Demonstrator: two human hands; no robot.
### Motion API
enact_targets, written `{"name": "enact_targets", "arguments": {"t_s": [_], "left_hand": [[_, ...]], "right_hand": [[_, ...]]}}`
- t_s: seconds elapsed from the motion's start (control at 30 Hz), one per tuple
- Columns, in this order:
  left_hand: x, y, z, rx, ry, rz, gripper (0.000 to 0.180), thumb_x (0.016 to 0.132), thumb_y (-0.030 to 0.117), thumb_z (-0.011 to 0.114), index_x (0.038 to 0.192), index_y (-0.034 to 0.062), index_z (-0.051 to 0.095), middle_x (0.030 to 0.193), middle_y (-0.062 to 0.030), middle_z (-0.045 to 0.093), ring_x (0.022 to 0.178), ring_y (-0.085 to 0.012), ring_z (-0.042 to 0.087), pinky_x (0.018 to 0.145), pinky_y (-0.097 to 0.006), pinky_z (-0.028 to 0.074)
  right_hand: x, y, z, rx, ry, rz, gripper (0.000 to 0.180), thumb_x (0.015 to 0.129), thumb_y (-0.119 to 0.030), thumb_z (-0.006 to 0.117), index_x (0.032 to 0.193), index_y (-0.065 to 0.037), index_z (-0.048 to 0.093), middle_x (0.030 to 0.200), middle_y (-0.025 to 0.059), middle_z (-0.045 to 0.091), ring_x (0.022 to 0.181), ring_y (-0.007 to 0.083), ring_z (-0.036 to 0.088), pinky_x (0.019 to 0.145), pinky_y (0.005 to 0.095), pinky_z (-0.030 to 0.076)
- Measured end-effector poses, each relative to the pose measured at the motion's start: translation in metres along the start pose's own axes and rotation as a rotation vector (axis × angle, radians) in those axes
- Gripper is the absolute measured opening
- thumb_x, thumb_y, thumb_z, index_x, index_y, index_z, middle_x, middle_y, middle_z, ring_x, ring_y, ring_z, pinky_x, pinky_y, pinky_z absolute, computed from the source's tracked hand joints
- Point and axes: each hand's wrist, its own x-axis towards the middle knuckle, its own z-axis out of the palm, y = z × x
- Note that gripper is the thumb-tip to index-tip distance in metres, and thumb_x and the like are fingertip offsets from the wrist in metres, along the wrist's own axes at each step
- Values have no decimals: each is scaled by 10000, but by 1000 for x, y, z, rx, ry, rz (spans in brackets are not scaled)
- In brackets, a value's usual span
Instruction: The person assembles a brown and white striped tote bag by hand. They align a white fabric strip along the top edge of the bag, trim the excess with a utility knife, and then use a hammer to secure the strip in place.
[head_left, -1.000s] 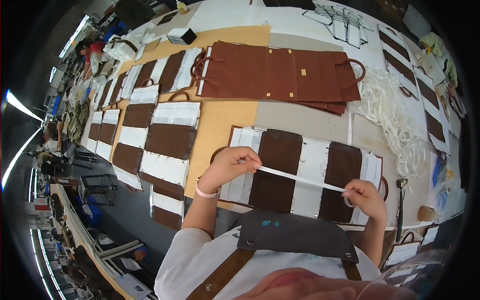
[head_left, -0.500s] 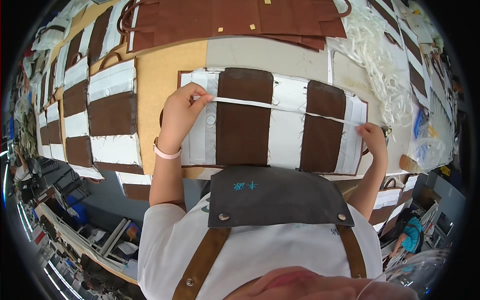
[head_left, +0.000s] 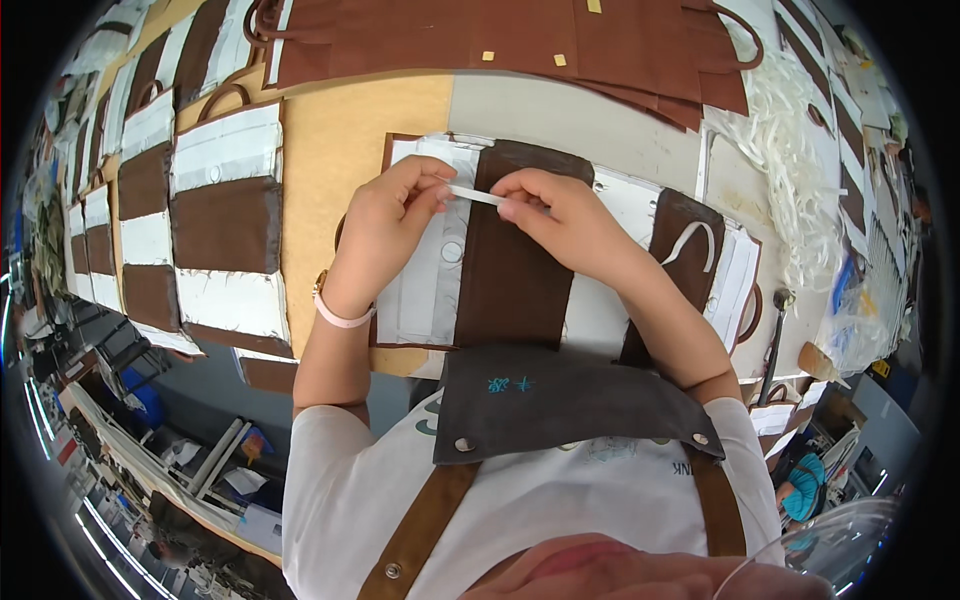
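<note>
A narrow white strip (head_left: 476,194) runs between my two hands above a brown-and-white bag panel (head_left: 515,260). My left hand (head_left: 395,205) pinches one end near the panel's upper left. Close by on the right, my right hand (head_left: 560,215) pinches the strip a short way along. The strip's loose end (head_left: 690,238) curls over the right dark band, beyond my right forearm. The panel has white bands, dark brown bands and a round disc (head_left: 452,252) on its left white part. My right arm covers part of it.
Stacked reddish-brown bag pieces (head_left: 430,45) with handles lie at the far side. A tangled heap of white strips (head_left: 790,170) is at the right. More banded panels (head_left: 225,215) lie at the left. A black-handled tool (head_left: 776,340) rests right of the panel.
My right hand has moved left from the panel's right edge to near my left hand. The strip, stretched taut before, now has its far end loose and curled. The view has shifted slightly.
</note>
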Motion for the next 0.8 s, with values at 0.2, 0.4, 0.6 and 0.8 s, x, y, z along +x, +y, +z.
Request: {"name": "enact_targets", "arguments": {"t_s": [0.2,0.4,0.6,0.8], "left_hand": [[7,-7,-1,-46,295,103,177,963,4,630,1138,-15,649,969,-39,696,855,-80,631,788,-222,513],[3,-16,2,89,321,181,175,937,2,649,1111,-2,661,979,-63,705,873,-148,657,794,-268,524],[2,-10,15,657,223,482,368,822,50,717,1186,46,672,1082,-68,661,978,-293,609,853,-403,486],[0,-13,29,945,183,425,551,826,203,746,1335,58,594,1322,-66,553,1151,-275,512,954,-415,409]], "right_hand": [[49,-9,-4,-4,38,56,185,958,-179,639,878,-12,652,685,0,568,623,84,472,578,279,410],[74,6,0,-256,142,-18,166,946,-158,620,880,-11,657,677,20,571,630,109,502,600,299,430],[75,4,-7,-310,120,63,169,897,-153,617,849,3,659,791,160,670,746,319,640,715,418,507],[78,7,-10,-299,91,85,172,890,-146,613,815,6,644,771,157,661,729,325,632,699,419,507]]}}
